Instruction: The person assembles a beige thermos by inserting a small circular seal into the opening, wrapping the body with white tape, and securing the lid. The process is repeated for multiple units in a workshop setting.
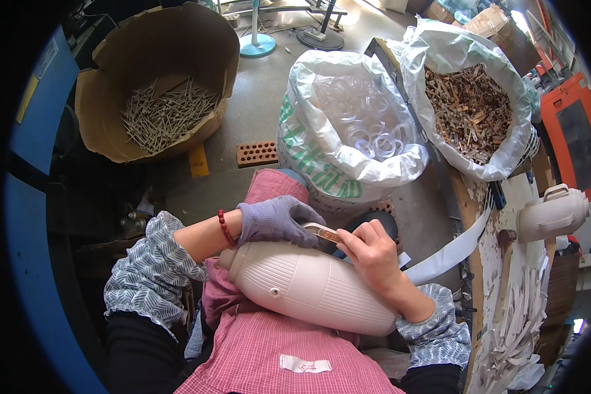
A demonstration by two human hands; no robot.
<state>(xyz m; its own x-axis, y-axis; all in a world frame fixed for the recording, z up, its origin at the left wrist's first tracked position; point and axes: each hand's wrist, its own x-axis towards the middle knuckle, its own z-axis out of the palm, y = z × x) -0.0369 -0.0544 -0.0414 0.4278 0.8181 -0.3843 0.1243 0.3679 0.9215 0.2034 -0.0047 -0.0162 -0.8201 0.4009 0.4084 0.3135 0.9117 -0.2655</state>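
A beige ribbed jug body, like a vacuum flask, lies on its side across my lap. My left hand, in a purple-grey glove, rests at its upper side, with fingers curled round the left end of a beige handle. A brown patterned strip shows along that handle. My bare right hand pinches the strip's right end with thumb and fingers. Whether the handle is joined to the jug is hidden by my hands.
Ahead stand a carton of thin sticks, a white sack of clear rings, and another sack of brown strips. At right, a bench holds beige handle pieces and another jug. A perforated brick lies on the floor.
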